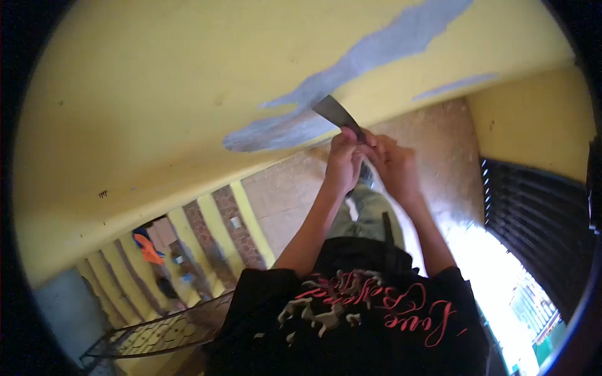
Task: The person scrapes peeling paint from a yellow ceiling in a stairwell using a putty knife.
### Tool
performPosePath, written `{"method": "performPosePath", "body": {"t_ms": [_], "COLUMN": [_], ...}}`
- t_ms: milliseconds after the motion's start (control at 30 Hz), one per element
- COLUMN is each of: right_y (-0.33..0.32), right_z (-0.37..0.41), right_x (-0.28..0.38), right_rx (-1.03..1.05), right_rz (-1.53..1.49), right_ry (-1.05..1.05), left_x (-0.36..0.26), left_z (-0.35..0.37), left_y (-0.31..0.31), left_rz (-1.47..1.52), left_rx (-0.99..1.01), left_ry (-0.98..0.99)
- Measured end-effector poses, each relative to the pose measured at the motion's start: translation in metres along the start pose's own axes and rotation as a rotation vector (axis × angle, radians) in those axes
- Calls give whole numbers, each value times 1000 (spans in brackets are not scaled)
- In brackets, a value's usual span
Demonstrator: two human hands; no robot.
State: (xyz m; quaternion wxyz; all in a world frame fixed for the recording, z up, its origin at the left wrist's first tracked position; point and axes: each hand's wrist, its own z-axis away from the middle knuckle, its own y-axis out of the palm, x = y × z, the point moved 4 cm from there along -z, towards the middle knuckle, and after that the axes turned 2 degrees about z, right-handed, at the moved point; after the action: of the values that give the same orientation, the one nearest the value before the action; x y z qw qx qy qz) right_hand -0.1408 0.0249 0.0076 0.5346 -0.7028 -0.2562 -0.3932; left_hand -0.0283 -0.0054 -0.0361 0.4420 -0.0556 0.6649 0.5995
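A putty knife (337,113) with a wide, dark metal blade points up and left, in front of the yellow wall (157,81). My left hand (343,161) grips it at the base of the blade, thumb lying along the metal. Right beside it, my right hand (396,164) is closed around the handle end, which the fingers mostly hide. Behind the blade tip runs a long grey patch (370,59) on the wall, with ragged edges. A second, thinner grey patch (454,86) lies farther right.
Steps (207,235) with yellow edges descend at the lower left, past a metal railing (169,329). Orange cloth (148,249) shows on the stairs. Dark slatted metal (533,200) stands at right, beside bright daylight. Brown floor (439,141) lies at the wall's foot.
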Motion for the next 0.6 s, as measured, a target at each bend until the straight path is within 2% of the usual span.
{"method": "performPosePath", "body": {"t_ms": [33, 100, 167, 200, 300, 333, 367, 433, 467, 533, 600], "right_y": [-9, -9, -4, -9, -15, -16, -14, -5, -12, -8, -4], "right_z": [11, -11, -24, -19, -15, -16, -21, -22, -15, -20, -25], "right_x": [9, 20, 23, 24, 28, 29, 32, 38, 33, 31, 27], "right_rx": [34, 71, -14, -20, -17, -7, 3, 23, 51, 50, 3], "right_rz": [-4, -22, 111, 72, 62, 59, 53, 35, 15, 67, 148], "right_ry": [-95, -138, -161, -170, -163, -170, -207, -246, -229, -226, -184], "left_x": [1, -21, -22, -20, -6, -26, -29, -36, -31, -23, -22], "left_z": [3, -10, -22, -23, -15, -19, -25, -13, -14, -21, -22], "left_y": [12, 23, 20, 18, 17, 25, 3, 19, 17, 18, 24], "left_rz": [80, 309, 205, 102, 170, 140, 126, 60, 60, 357, 255], "left_rx": [-23, -13, 17, 24, -87, -34, -43, 46, 42, 80, 50], "left_ry": [78, 181, 173, 155, 60, 176, 215, 171, 162, 197, 164]}}
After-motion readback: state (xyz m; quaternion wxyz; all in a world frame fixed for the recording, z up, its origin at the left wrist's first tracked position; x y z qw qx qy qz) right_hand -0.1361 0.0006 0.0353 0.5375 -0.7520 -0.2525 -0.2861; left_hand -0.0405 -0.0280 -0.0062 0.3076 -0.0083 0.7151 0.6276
